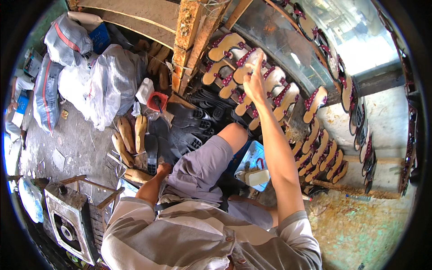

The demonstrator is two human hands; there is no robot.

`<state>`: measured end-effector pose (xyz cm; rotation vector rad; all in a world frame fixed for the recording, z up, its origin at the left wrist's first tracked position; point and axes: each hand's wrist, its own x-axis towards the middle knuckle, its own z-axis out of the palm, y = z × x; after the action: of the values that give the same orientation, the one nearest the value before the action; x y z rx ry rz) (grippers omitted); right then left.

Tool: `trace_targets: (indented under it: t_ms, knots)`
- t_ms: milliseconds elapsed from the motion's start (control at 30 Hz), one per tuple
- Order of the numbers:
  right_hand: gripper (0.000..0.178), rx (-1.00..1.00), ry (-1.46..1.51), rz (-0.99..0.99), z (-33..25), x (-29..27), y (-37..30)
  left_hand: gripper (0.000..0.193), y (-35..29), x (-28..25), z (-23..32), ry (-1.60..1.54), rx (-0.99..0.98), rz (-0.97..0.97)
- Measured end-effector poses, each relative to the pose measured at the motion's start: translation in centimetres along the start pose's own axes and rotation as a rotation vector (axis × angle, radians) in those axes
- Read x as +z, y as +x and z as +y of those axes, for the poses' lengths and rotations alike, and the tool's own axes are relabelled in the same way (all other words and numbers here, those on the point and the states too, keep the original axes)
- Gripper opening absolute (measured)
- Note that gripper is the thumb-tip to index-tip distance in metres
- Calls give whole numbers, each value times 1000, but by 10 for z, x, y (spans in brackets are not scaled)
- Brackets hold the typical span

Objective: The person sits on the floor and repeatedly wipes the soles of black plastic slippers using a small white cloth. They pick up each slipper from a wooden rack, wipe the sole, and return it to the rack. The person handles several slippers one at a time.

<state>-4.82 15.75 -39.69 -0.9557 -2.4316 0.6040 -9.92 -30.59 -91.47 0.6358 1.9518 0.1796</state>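
Note:
My right arm stretches up to the rack, where my right hand [254,85] is over a sandal [245,63] with a tan insole and a dark red dotted strap. Its index finger points out across the sandal, with the thumb apart; no firm grip shows. Similar sandals [288,99] stand in rows around it. Low on the left, my left hand [164,169] is beside black shoe soles [151,153]. Its fingers are mostly hidden, and whether it holds a sole does not show.
Wooden shoe lasts [140,130] lie on the floor near a red container [157,101] and a white jug [145,91]. Plastic sacks [114,85] fill the far left. A blue tub [252,164] stands by my legs. Left of me is a metal stove-like box [69,220]. A wooden post [184,45] rises ahead.

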Motion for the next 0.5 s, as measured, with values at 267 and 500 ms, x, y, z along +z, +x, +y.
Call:
trace_targets:
  t_ms: [267,500]
  knots:
    - [101,-85,-89,-57,14,17,10,39,-13,-11,-18,-429,-339,152]
    - [100,-91,-20,32,6,19,-24,39,-46,-10,17,-182,-144,113]
